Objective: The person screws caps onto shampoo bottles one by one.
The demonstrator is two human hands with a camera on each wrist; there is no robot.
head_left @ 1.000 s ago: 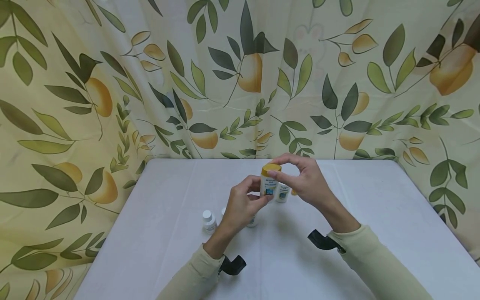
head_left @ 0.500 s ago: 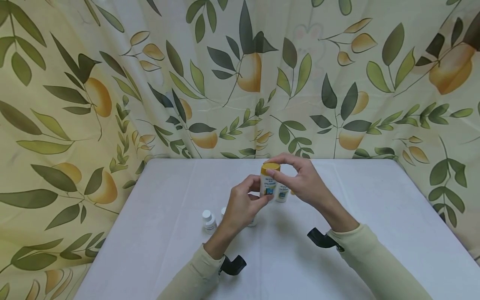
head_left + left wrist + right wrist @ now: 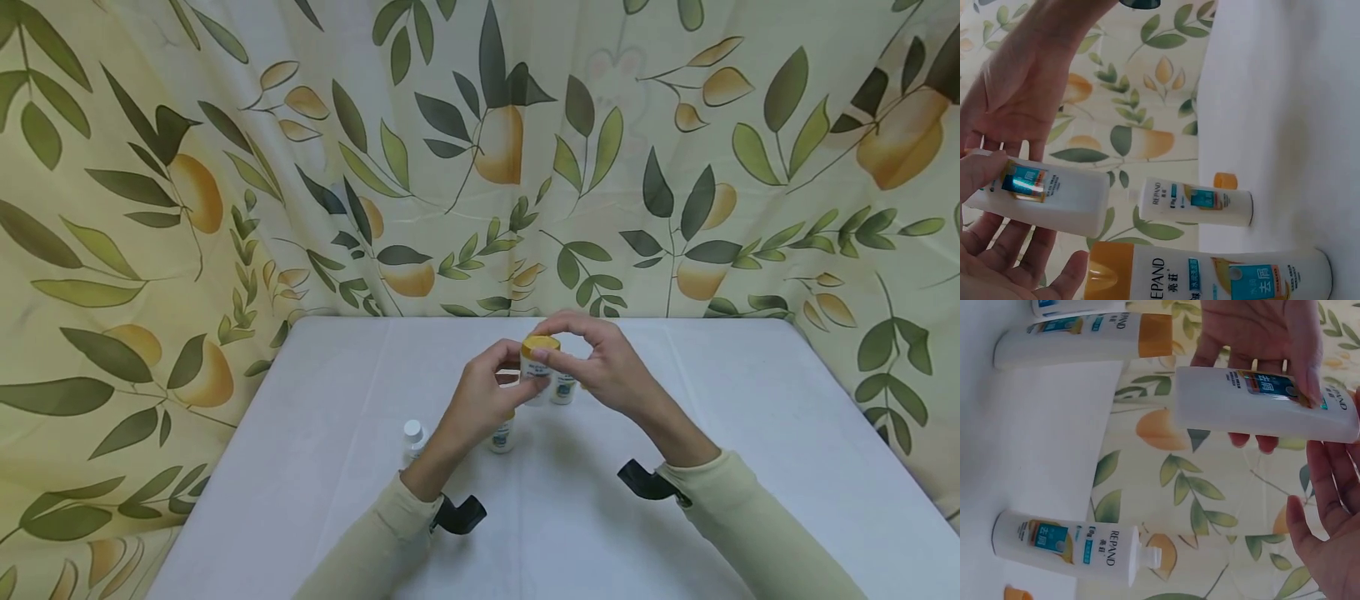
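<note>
Both hands hold a white shampoo bottle (image 3: pixel 529 365) with a yellow cap (image 3: pixel 537 342) above the table. My left hand (image 3: pixel 477 398) grips its body, thumb across the label. With thumb and fingers, my right hand (image 3: pixel 617 364) pinches the cap from above. The cap end is out of sight in both wrist views. Behind them stands a second shampoo bottle (image 3: pixel 1066 544), cap off, its white neck bare. Its loose yellow cap (image 3: pixel 1225 180) lies nearby on the table. A third shampoo bottle (image 3: pixel 1210 275), yellow cap on, stands upright nearer the body, beside the left forearm.
A small bottle with a white cap (image 3: pixel 413 432) stands left of the left forearm, partly hidden by it. A white cloth (image 3: pixel 645 550) covers the table. A curtain (image 3: pixel 480 250) with leaves and fruit hangs along the back edge.
The held bottle has sunk slightly, and the left thumb sits higher on it. The left forearm has shifted a little left, covering more of the white-capped bottle. The right hand has barely moved.
</note>
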